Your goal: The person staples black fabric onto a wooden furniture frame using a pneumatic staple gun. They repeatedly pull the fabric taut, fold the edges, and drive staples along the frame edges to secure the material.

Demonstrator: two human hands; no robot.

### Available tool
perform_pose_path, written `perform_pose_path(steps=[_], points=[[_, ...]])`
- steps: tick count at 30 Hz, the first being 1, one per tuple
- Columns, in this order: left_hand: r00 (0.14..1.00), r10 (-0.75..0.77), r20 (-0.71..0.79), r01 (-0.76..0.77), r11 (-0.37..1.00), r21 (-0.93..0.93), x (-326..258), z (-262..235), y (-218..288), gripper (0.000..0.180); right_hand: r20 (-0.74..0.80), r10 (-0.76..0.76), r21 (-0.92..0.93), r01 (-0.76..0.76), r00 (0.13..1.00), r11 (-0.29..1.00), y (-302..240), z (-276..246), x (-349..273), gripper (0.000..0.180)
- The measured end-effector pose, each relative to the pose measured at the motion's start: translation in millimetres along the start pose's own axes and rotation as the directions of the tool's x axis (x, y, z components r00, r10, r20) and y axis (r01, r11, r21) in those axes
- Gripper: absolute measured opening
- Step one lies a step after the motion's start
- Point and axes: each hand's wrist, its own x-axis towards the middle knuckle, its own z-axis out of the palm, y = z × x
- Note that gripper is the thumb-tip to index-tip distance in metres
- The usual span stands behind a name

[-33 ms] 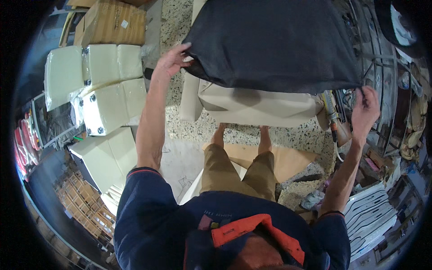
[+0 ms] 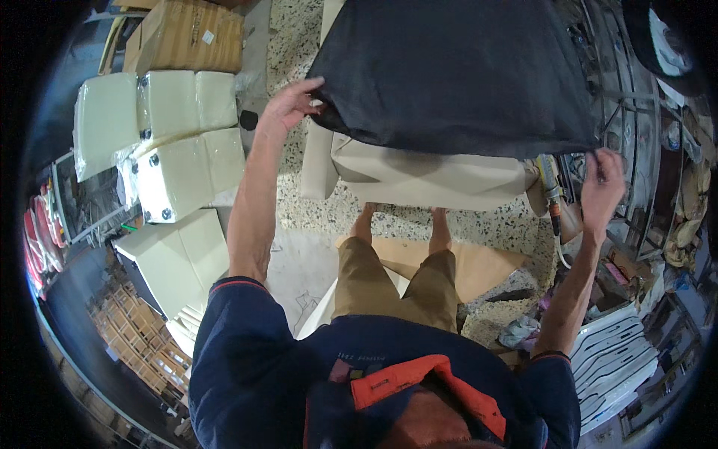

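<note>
Black fabric sheet (image 2: 456, 71): matte, thin, non-woven look, spread wide and taut over a cream upholstered seat piece (image 2: 426, 179) on the speckled floor (image 2: 299, 30). Left hand (image 2: 288, 105) pinches its near left corner, fingers closed on the cloth. Right hand (image 2: 604, 179) grips the near right corner likewise. Wrapped cream cushions (image 2: 179, 142) stacked at left.

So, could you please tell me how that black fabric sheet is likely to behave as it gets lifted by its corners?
The black fabric sheet is probably floppy: its edge sags between the left hand and right hand. It seems light, pinched only by fingertips. It drapes over the cream upholstered piece, so it may snag.
</note>
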Motion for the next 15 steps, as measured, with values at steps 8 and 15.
perform_pose_path(steps=[8,15], points=[[0.9,0.201,-0.387,-0.009,0.896,0.444,-42,16,-105,0.053,0.284,0.118,-0.089,-0.096,0.952,0.991,84,37,-43,0.014],[0.58,0.791,-0.193,0.141,0.136,0.981,-44,38,-121,0.059,0.256,0.121,-0.026,-0.118,0.959,0.993,94,36,-36,0.016]])
